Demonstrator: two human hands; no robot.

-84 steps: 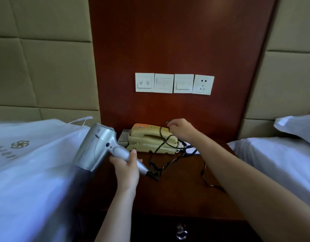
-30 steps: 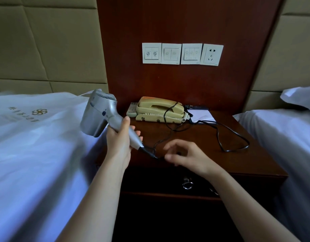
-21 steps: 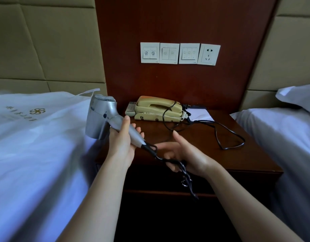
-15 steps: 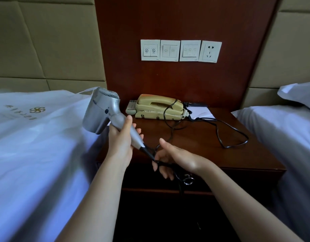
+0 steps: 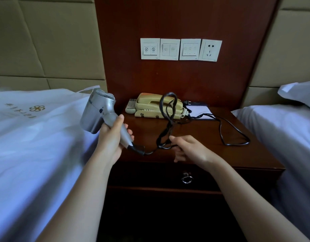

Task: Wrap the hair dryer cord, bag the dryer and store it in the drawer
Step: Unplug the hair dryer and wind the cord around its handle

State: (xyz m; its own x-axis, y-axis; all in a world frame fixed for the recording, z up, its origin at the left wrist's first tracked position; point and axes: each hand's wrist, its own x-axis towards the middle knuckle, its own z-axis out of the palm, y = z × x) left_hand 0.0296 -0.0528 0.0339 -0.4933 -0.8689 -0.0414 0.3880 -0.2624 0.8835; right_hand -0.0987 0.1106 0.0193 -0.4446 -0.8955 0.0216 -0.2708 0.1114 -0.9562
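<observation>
My left hand grips the handle of the silver hair dryer, nozzle pointing down-left, over the left edge of the nightstand. Its black cord leaves the handle base, passes through my right hand and rises in a blurred loop in front of the phone. The rest of the cord lies in a curve on the nightstand's right side, its plug behind the phone. A white bag with a gold logo lies on the left bed. The drawer with its ring pull is closed.
A beige telephone and a remote sit at the back of the wooden nightstand, with a notepad to the right. Wall switches and a socket hang above. White beds flank both sides, with a pillow far right.
My right hand came back from the phone, took hold of the cord near the dryer's handle, dipped below the nightstand edge, then lifted, swinging a loop of cord up. The dryer stayed about in place.
</observation>
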